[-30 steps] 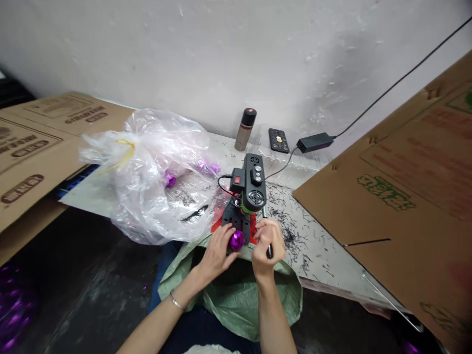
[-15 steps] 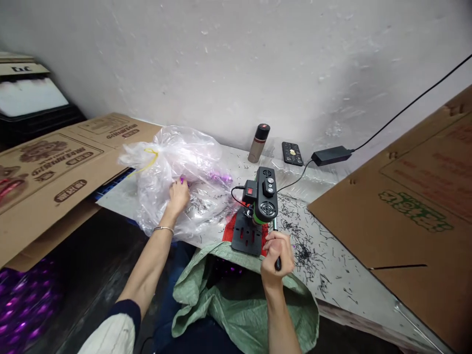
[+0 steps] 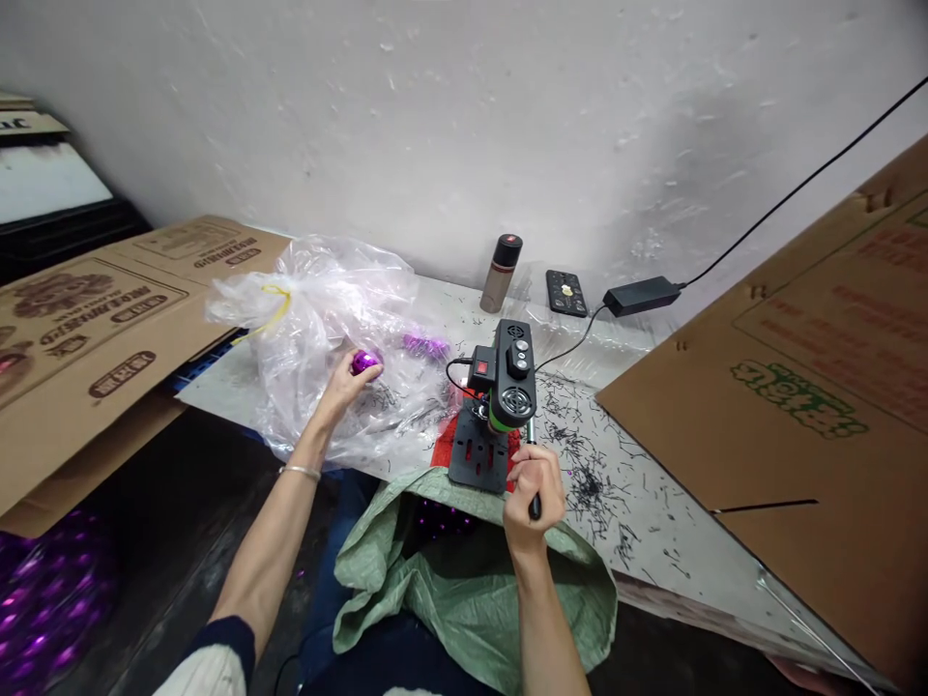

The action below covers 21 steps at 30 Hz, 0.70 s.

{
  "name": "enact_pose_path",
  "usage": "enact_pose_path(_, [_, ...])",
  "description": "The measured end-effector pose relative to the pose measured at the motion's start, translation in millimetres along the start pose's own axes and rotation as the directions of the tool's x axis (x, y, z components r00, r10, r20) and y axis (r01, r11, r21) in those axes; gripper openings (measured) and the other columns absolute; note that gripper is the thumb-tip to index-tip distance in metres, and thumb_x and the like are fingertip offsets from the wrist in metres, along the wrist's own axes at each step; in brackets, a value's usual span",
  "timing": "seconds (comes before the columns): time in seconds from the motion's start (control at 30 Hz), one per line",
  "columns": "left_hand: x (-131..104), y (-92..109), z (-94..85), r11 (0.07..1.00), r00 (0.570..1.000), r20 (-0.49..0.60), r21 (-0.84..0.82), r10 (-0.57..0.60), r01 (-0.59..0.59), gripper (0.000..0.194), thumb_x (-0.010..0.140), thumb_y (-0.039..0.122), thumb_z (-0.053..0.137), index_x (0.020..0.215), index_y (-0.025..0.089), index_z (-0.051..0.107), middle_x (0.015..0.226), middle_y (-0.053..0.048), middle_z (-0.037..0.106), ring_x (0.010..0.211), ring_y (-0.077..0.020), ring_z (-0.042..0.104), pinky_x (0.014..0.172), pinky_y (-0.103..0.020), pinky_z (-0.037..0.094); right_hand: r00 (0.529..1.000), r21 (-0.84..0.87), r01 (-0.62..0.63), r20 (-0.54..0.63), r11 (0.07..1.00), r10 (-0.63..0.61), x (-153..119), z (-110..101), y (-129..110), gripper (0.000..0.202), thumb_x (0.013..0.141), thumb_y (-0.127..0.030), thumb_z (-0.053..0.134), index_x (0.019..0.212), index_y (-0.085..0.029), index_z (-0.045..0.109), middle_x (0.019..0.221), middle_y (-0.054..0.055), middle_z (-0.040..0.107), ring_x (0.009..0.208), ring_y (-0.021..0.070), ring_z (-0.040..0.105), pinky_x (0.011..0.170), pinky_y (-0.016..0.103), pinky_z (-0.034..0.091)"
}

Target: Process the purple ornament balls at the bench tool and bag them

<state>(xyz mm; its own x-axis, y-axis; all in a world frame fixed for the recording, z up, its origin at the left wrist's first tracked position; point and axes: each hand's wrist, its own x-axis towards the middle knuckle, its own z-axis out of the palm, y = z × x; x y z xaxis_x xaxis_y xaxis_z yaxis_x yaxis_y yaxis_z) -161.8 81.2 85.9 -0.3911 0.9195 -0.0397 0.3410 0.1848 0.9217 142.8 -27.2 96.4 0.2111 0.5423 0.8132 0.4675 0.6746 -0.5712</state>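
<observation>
A shiny purple ball (image 3: 366,363) is pinched in the fingers of my left hand (image 3: 342,385), just over the clear plastic bag (image 3: 290,396). More purple pieces (image 3: 426,345) show at the bag's right side. My right hand (image 3: 536,493) is wrapped round the black-tipped lever (image 3: 535,507) of a small black bench machine (image 3: 514,372) with two round vents. Its slotted base plate (image 3: 478,464) stands on red material (image 3: 444,447). Below the machine, a green woven sack (image 3: 464,580) gapes at the table edge, with purple shiny things inside.
Behind the machine are a bottle (image 3: 500,274), a phone (image 3: 565,292) and a black power adapter (image 3: 641,296) with its cable. Black clippings (image 3: 591,483) litter the table. Cardboard (image 3: 812,406) leans on the right, more cardboard (image 3: 145,309) lies left. Purple balls (image 3: 50,599) are at lower left.
My left hand has drawn the purple ball up into view from the bag. My right hand stays on the lever. The whole view has shifted slightly.
</observation>
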Motion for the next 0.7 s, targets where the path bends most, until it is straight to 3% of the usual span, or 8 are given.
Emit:
enact_pose_path(0.07, [-22.9,2.4,1.8,0.953,0.994,0.099,-0.293,-0.045,0.072,0.058,0.086,0.036,0.069,0.139,0.018,0.054,0.126,-0.011,0.069,0.086,-0.0186,0.073,0.073,-0.03,0.06,1.0,-0.001,-0.01,0.0,1.0,0.01,-0.6,-0.5,0.3,0.035,0.103,-0.013,0.041,0.07,-0.022,0.05,0.069,-0.001,0.055,0.073,0.0151,0.062,0.068,0.03,0.046])
enact_pose_path(0.17, [-59.4,6.2,3.2,0.836,0.962,0.263,-0.511,-0.067,0.198,0.052,0.087,0.04,0.073,0.132,0.019,0.057,0.107,-0.007,0.074,0.071,-0.0157,0.073,0.06,-0.025,0.058,1.0,-0.015,-0.021,0.003,1.0,0.021,2.2,-1.6,-2.5,0.036,0.102,-0.014,0.042,0.068,-0.023,0.051,0.067,-0.001,0.054,0.072,0.0164,0.062,0.066,0.032,0.046])
enact_pose_path(0.23, [-82.4,7.8,5.6,0.753,0.938,0.342,-0.601,-0.059,0.267,0.048,0.089,0.046,0.075,0.126,0.02,0.058,0.101,-0.006,0.074,0.075,-0.0186,0.076,0.061,-0.027,0.06,1.0,-0.026,-0.027,0.008,0.999,0.027,5.9,-2.3,-5.6,0.037,0.102,-0.015,0.042,0.067,-0.023,0.051,0.067,-0.001,0.055,0.071,0.0168,0.062,0.065,0.032,0.045])
enact_pose_path(0.37, [-119.6,7.0,25.1,0.619,0.91,0.415,-0.711,-0.013,0.333,0.055,0.09,0.052,0.076,0.133,0.025,0.056,0.117,-0.006,0.073,0.092,-0.0222,0.079,0.078,-0.033,0.066,0.999,-0.031,-0.049,0.001,0.998,0.049,13.0,-2.8,-11.7,0.038,0.103,-0.015,0.042,0.067,-0.023,0.05,0.066,0.0,0.055,0.071,0.0167,0.061,0.065,0.032,0.045])
enact_pose_path(0.43, [-130.9,3.5,44.1,0.637,0.91,0.414,-0.7,-0.005,0.322,0.063,0.089,0.051,0.077,0.142,0.03,0.052,0.127,-0.006,0.071,0.096,-0.0209,0.077,0.083,-0.034,0.065,0.998,-0.03,-0.058,0.004,0.998,0.058,17.2,-3.6,-14.7,0.037,0.103,-0.015,0.043,0.067,-0.023,0.049,0.068,0.0,0.055,0.071,0.0159,0.061,0.065,0.032,0.044])
enact_pose_path(0.53, [-136.4,-6.0,77.7,0.778,0.931,0.365,-0.592,0.023,0.213,0.074,0.083,0.049,0.083,0.147,0.03,0.052,0.139,-0.008,0.067,0.11,-0.0223,0.073,0.093,-0.035,0.062,0.996,-0.017,-0.081,0.042,0.997,0.081,27.5,-6.3,-20.6,0.037,0.103,-0.015,0.044,0.067,-0.023,0.047,0.07,-0.001,0.055,0.071,0.0139,0.059,0.066,0.03,0.044])
enact_pose_path(0.7, [-129.4,-23.2,120.6,0.959,0.948,0.277,-0.272,0.157,-0.08,0.069,0.077,0.047,0.086,0.135,0.019,0.06,0.125,-0.011,0.073,0.116,-0.0284,0.072,0.105,-0.044,0.057,0.985,-0.017,-0.139,0.097,0.99,0.14,50.1,-10.0,-32.3,0.04,0.105,-0.017,0.043,0.066,-0.023,0.043,0.068,-0.003,0.051,0.069,0.0119,0.055,0.067,0.028,0.042])
